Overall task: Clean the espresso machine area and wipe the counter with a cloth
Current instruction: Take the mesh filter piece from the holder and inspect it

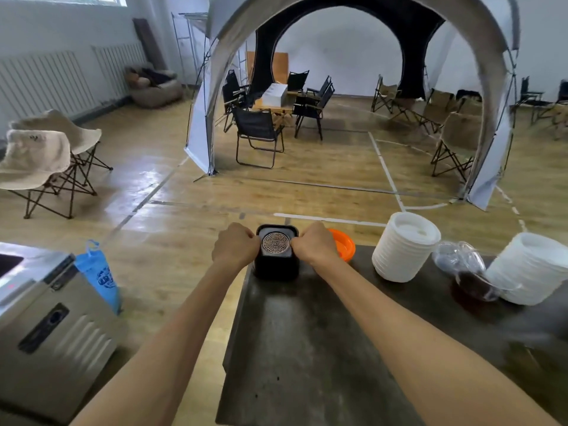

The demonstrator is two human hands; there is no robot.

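A small black box-shaped appliance (276, 265) with a round patterned metal plate (276, 245) on top stands at the far left corner of the dark counter (307, 348). My left hand (235, 249) grips its left side and my right hand (313, 245) grips its right side, fingers curled at the top edge. No cloth is in view.
An orange dish (345, 245) lies just right of the appliance. Two stacks of white lids (404, 247) (528, 269) and a clear glass pot (470, 278) sit at the right. A steel machine (46, 324) and a blue bag (98, 275) stand left of the counter.
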